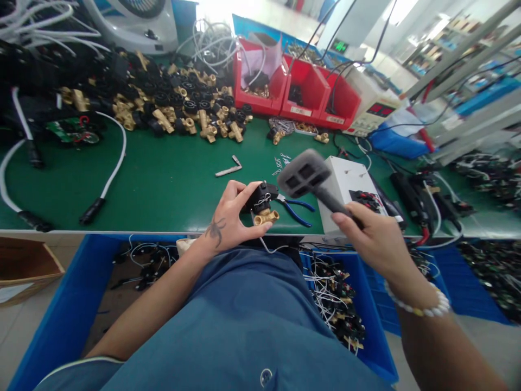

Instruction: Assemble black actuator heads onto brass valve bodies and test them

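Observation:
At the front edge of the bench, my left hand (236,212) is closed around a motorized valve, a black housing (266,191) on a brass body (266,217). A white cable hangs below it over the edge. My right hand (376,239) grips the dark handle of a grey mallet (305,172), raised above the bench to the right of the valve. Its head is slightly blurred and has square recesses on its face. Blue-handled pliers (299,209) lie just right of the valve, partly behind it. Small metal clips (280,163) are scattered beyond them.
A bent metal hex key (228,167) lies on the green bench (175,179). Brass valve parts (166,117) are heaped behind. Red bins (303,95) stand at the back, a white box (345,187) at right. Blue crates (65,315) sit below the edge.

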{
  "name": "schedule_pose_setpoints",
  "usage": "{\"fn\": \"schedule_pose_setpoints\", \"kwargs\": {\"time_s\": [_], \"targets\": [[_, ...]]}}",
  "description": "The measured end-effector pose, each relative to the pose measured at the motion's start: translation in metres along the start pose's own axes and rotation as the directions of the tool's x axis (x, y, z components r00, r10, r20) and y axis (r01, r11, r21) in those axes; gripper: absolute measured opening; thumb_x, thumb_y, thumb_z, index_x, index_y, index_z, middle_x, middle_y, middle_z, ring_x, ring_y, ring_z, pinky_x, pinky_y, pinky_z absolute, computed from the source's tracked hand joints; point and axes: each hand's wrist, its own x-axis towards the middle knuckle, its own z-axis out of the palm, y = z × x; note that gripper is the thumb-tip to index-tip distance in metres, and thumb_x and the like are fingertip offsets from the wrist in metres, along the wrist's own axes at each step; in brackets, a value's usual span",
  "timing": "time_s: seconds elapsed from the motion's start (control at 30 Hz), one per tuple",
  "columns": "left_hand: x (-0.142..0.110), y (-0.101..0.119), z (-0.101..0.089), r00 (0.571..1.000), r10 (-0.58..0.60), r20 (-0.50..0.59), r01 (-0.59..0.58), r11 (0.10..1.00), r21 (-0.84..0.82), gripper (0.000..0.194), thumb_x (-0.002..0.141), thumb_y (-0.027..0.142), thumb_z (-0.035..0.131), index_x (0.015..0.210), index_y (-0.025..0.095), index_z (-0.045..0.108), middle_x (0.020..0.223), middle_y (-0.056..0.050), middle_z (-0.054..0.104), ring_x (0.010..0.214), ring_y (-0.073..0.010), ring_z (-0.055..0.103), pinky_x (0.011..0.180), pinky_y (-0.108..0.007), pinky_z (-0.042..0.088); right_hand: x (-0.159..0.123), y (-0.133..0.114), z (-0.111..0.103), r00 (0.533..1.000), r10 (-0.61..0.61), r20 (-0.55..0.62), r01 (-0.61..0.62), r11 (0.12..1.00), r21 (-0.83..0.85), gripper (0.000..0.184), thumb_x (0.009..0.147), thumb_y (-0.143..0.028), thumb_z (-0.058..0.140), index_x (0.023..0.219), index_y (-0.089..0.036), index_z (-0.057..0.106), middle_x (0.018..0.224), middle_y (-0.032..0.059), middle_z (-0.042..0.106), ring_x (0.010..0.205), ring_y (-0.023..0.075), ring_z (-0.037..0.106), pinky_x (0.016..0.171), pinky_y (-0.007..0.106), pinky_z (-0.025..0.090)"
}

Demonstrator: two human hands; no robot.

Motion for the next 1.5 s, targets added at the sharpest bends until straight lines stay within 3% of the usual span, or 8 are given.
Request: {"fn": "schedule_pose_setpoints", "kwargs": {"time_s": [0.17,0.37,0.57,0.77,0.97,1.17,1.33,1.5], "targets": [[0.001,0.000,0.000,1.000,0.016,0.000,-0.016,1.000,0.008,0.073,0.075,0.043,0.076,0.139,0.013,0.055,0.105,-0.007,0.050,0.095,-0.0209,0.051,0.086,-0.037,0.054,0.005,-0.003,-0.003,0.956,0.081,-0.282,0.004,0.957,0.290,0.046,0.103,-0.061,0.042,0.080,-0.022,0.046,0.049,-0.0058,0.035,0.038,0.0079,0.031,0.037,0.023,0.022],[-0.001,-0.002,0.000,1.000,-0.006,0.000,0.006,1.000,-0.007,0.073,0.074,0.043,0.076,0.138,0.018,0.055,0.106,-0.006,0.049,0.095,-0.0211,0.051,0.084,-0.036,0.055,0.007,-0.002,-0.002,0.969,0.026,0.244,-0.051,0.994,0.098,0.058,0.087,-0.064,0.068,0.059,-0.017,0.047,0.048,-0.0025,0.042,0.041,0.0058,0.035,0.038,0.022,0.022],[0.000,0.001,0.000,1.000,0.018,0.008,-0.018,1.000,-0.012,0.072,0.075,0.042,0.076,0.138,0.013,0.056,0.105,-0.007,0.049,0.096,-0.0210,0.051,0.088,-0.037,0.055,0.004,-0.003,-0.008,0.961,0.141,-0.239,-0.049,0.934,0.353,0.046,0.101,-0.059,0.051,0.076,-0.020,0.050,0.047,-0.0052,0.036,0.038,0.0064,0.032,0.037,0.023,0.020],[0.000,0.001,-0.001,1.000,-0.007,0.018,0.008,1.000,-0.021,0.072,0.075,0.043,0.076,0.138,0.016,0.056,0.104,-0.006,0.049,0.093,-0.0205,0.050,0.083,-0.035,0.055,0.005,-0.001,-0.006,0.967,0.041,0.251,-0.038,0.999,-0.020,0.059,0.087,-0.067,0.065,0.060,-0.017,0.049,0.047,-0.0017,0.043,0.042,0.0067,0.035,0.039,0.023,0.023],[0.000,0.001,-0.001,0.999,0.002,0.033,-0.001,1.000,-0.017,0.072,0.075,0.042,0.076,0.138,0.015,0.055,0.105,-0.006,0.049,0.095,-0.0212,0.050,0.088,-0.038,0.054,0.005,-0.007,-0.007,0.971,0.119,-0.206,-0.071,0.971,0.227,0.048,0.103,-0.061,0.040,0.076,-0.022,0.045,0.049,-0.0045,0.036,0.039,0.0089,0.032,0.039,0.024,0.023],[0.000,0.002,-0.002,0.999,-0.003,0.033,0.004,1.000,-0.018,0.069,0.074,0.043,0.076,0.135,0.017,0.057,0.103,-0.006,0.049,0.093,-0.0206,0.050,0.083,-0.036,0.054,0.007,-0.007,-0.005,0.978,0.022,0.208,-0.013,0.999,-0.044,0.058,0.087,-0.066,0.064,0.059,-0.018,0.048,0.045,-0.0025,0.040,0.040,0.0070,0.033,0.039,0.023,0.022],[0.001,0.002,-0.002,0.999,0.010,0.037,-0.009,1.000,-0.013,0.071,0.075,0.043,0.076,0.137,0.016,0.055,0.105,-0.007,0.050,0.095,-0.0214,0.050,0.087,-0.037,0.054,0.006,-0.006,-0.010,0.975,0.086,-0.206,-0.033,0.967,0.252,0.048,0.101,-0.060,0.047,0.074,-0.021,0.047,0.047,-0.0054,0.035,0.037,0.0077,0.031,0.037,0.024,0.021],[0.000,0.003,-0.003,0.999,-0.015,0.047,0.016,1.000,-0.014,0.071,0.074,0.043,0.076,0.136,0.016,0.056,0.104,-0.006,0.049,0.094,-0.0210,0.050,0.085,-0.036,0.054,0.005,-0.005,-0.002,0.968,0.057,0.244,-0.058,0.998,-0.003,0.058,0.088,-0.070,0.062,0.063,-0.019,0.049,0.046,-0.0023,0.041,0.040,0.0082,0.035,0.041,0.025,0.022]]}}
